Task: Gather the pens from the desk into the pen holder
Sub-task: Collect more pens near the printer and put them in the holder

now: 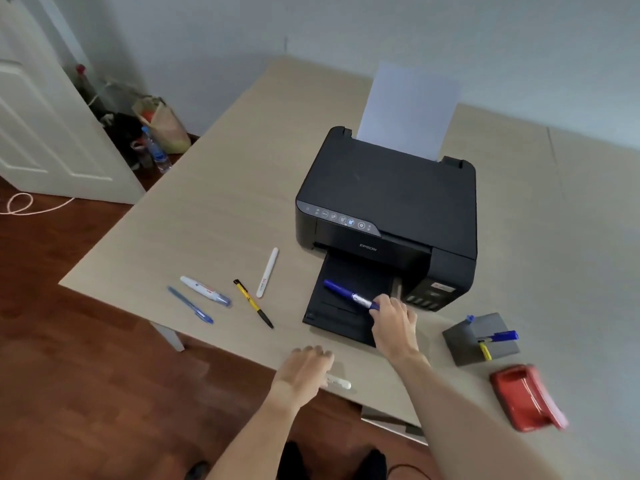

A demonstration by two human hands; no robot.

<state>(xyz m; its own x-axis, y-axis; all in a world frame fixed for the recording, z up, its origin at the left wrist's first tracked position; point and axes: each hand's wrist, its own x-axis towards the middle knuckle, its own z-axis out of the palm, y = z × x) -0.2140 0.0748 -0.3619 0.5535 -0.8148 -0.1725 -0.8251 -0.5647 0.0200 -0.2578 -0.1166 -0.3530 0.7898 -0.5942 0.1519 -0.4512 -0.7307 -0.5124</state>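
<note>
So my right grip (pixel 393 315) pinches the blue marker (pixel 349 295), two pens stand in the pen holder (pixel 483 339), four wait on the desk (pixel 207 216).

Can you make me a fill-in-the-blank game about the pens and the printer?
1. The right hand holds a ____ marker over the printer's tray.
2. The paper sticking up behind the printer is ____.
3. The pen holder sits beside a ____ hole punch.
4. The yellow pen lies between the white pen and the ____ pen.

Missing words: blue; white; red; correction
</note>
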